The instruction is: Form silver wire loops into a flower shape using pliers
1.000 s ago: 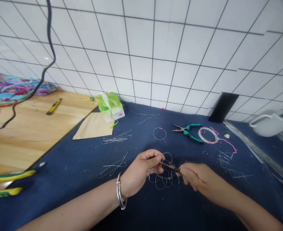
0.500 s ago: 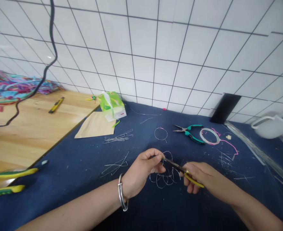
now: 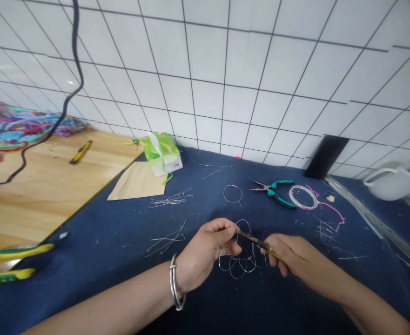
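My left hand (image 3: pixel 205 244), a silver bangle at its wrist, pinches a piece of thin silver wire bent into several petal-like loops (image 3: pixel 242 271). Thumb and fingers are closed on it, and the exact grip point is partly hidden. In my right hand (image 3: pixel 288 255) is a pair of pliers (image 3: pixel 252 238) with dark jaws and yellow handles, mostly covered by the fingers. The plier tips meet the wire right beside my left fingertips. Beyond the hands, a single wire ring (image 3: pixel 233 186) with pink beads lies on the dark blue mat (image 3: pixel 205 298).
Teal-handled needle-nose pliers (image 3: pixel 278 193) lie near a round clear dish (image 3: pixel 291 201). Cut wires (image 3: pixel 170 201) sit left, near a brown paper sheet (image 3: pixel 138 184) and green packet (image 3: pixel 161 151). Yellow-green tool handles (image 3: pixel 19 253) are far left; a white mug (image 3: pixel 393 184) is right.
My right fingers have closed further round the pliers, so the yellow handle that stuck out is now mostly tucked in. The wire loops have shifted slightly down and right.
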### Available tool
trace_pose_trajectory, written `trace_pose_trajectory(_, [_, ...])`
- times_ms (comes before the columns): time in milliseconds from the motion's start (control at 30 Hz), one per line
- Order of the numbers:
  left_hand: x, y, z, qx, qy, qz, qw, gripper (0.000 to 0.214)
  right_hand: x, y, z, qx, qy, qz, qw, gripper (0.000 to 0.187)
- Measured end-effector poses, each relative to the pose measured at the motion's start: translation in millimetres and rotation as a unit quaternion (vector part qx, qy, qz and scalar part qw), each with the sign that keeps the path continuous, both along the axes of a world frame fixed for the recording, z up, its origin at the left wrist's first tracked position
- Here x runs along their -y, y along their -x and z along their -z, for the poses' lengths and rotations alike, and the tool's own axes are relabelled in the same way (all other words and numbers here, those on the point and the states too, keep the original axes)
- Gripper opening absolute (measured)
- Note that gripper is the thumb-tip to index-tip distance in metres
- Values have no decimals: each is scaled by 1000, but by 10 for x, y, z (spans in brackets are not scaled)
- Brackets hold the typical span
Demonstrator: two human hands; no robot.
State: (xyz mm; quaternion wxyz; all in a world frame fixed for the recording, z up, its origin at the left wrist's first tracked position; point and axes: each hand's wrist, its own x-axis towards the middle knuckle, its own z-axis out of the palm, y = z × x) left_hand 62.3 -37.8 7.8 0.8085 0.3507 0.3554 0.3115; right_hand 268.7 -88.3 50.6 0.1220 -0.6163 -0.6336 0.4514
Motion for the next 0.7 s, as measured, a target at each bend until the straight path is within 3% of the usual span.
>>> trace_pose_trajectory(233, [-33,9,18,-23,-48,-19,998,11,-25,-47,38,-109,81,15,991,50])
trace_pose_trajectory(700, [30,-34,5,1,59,-10,998,14,-8,6,79,-75,60,17,995,53])
